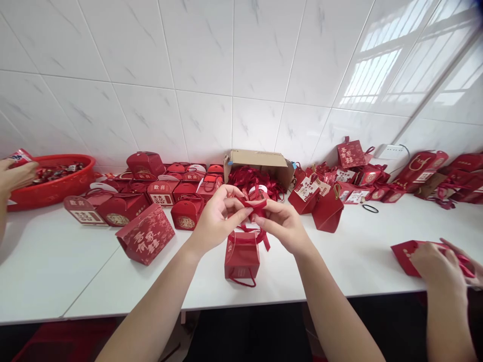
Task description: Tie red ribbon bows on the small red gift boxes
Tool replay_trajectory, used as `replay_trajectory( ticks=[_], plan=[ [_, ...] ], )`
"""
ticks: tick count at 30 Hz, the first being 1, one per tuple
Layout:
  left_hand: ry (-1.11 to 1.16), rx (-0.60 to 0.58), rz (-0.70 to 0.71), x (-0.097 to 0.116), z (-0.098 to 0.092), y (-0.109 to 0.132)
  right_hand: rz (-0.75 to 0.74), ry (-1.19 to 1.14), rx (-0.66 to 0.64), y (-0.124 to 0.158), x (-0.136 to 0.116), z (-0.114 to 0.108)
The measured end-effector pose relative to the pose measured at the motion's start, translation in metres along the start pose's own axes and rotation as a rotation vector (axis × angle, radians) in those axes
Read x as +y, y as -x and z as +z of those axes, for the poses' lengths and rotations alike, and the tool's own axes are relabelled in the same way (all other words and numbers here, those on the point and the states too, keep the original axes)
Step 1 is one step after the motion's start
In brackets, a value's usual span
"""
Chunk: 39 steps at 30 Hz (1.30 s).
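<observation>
Both of my hands pinch a dark red ribbon [260,235] above a small red gift box [242,256]. My left hand [221,218] has thumb and fingers closed on the ribbon from the left. From the right, my right hand [285,223] grips it the same way, fingertips close to the left ones. The gift box stands upright on the white table, a red cord handle hanging down its near side. Ribbon trails down beside the box top. Part of the ribbon between my fingers is hidden.
Behind my hands, an open cardboard box [258,159] holds many ribbons. Red gift boxes [146,234] crowd the table [158,281] on both sides. At far left, a person's hand [15,176] holds a packet over a red basin [81,183]. At right, another person's hands [439,264] handle a red box.
</observation>
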<state>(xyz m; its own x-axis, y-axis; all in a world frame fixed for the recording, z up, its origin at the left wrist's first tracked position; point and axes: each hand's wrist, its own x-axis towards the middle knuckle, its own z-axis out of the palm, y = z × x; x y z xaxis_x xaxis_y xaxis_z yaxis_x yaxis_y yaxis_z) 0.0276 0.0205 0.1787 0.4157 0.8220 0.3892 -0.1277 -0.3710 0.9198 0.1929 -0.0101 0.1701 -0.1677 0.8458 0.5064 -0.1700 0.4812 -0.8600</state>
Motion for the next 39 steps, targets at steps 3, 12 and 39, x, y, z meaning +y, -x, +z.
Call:
replay_trajectory(
  ticks=[3, 12, 39],
  plan=[
    [0.005, -0.021, -0.01, -0.001, -0.002, 0.0, -0.024, 0.018, -0.01, 0.001, 0.002, -0.002],
    [0.113, -0.013, -0.084, -0.005, -0.01, -0.005, -0.448, 0.755, -0.068, 0.001, 0.015, -0.017],
    [-0.851, 0.425, -0.1, -0.111, -0.099, 0.097, 0.482, 0.676, 0.872, 0.163, 0.101, -0.101]
  ],
)
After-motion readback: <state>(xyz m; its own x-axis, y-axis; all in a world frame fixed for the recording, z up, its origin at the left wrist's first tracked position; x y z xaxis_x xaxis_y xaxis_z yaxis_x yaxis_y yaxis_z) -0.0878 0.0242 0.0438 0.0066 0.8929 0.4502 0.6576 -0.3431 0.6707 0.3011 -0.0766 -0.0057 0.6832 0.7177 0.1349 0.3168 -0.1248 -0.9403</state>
